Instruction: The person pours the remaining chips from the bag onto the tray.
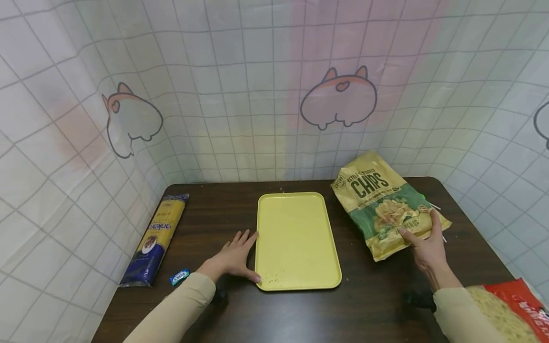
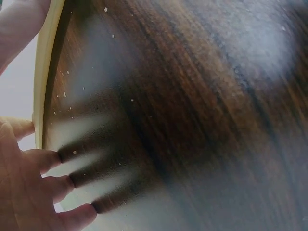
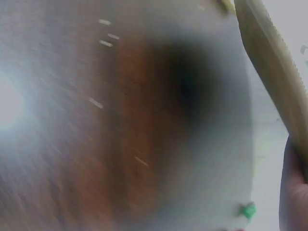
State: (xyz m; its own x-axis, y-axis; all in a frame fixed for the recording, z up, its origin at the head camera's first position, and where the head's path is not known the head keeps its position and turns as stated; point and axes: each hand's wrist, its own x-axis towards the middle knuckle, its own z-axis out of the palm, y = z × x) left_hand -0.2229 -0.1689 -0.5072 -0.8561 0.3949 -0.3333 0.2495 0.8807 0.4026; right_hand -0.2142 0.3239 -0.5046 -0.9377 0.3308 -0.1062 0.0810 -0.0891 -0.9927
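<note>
While our left hand (image 1: pixel 233 259) rests flat beside the yellow tray (image 1: pixel 296 240), our right hand (image 1: pixel 426 247) grips the chips bag (image 1: pixel 383 205), which we probably must lift onto the tray next.

The right wrist view is heavily blurred: the table (image 3: pixel 120 144) is a brown smear, and the chip bag's edge (image 3: pixel 269 62) runs off the top and right border. A tiny green speck (image 3: pixel 248 210) there is too small to identify. In the left wrist view, the left hand (image 2: pixel 29 183) is cut off by the left and bottom edges, and only the rim of the yellow tray (image 2: pixel 42 82) shows. In the head view, a red packet (image 1: pixel 514 305) is cut by the corner, its print unreadable. The small blue wrapper (image 1: pixel 179 277) is too small to read.
</note>
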